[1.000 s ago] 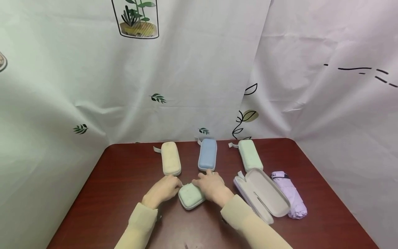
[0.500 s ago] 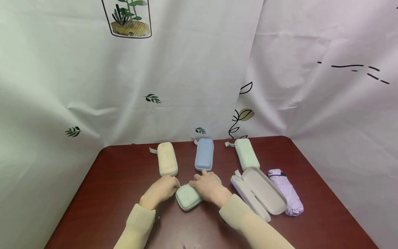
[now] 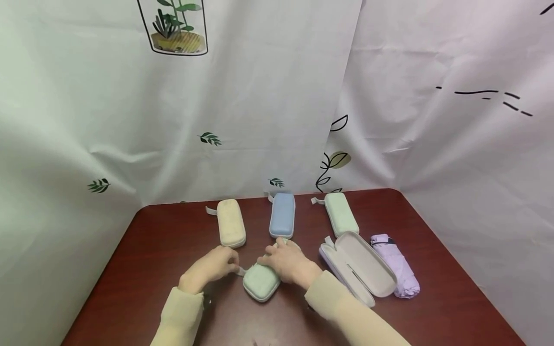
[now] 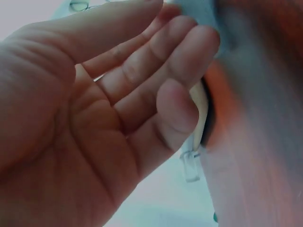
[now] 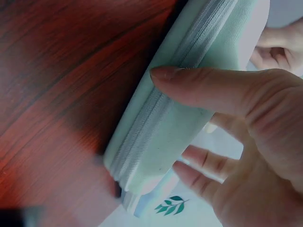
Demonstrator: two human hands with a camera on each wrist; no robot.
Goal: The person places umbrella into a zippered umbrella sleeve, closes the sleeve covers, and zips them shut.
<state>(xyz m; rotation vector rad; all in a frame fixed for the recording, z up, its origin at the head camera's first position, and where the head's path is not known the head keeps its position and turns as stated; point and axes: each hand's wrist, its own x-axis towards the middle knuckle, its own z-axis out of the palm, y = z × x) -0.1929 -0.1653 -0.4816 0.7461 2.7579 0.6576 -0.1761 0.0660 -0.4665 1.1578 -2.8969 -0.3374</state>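
A pale green zip case lies closed on the table at the middle front. My right hand grips its far half from above. In the right wrist view the thumb presses the side of the green case at the zip seam, with other fingers at the opposite side. My left hand is just left of the case, near its small fabric tab. The left wrist view shows the left hand loosely curled, palm visible, with nothing held.
Cream, blue and mint zip cases lie along the table's back. At right, a lavender case lies unzipped and spread open beside a folded lilac umbrella. A patterned white cloth hangs behind.
My left hand has drawn back to the left, off the green case's tab. The case has turned slightly under my right hand. The head view has shifted a little.
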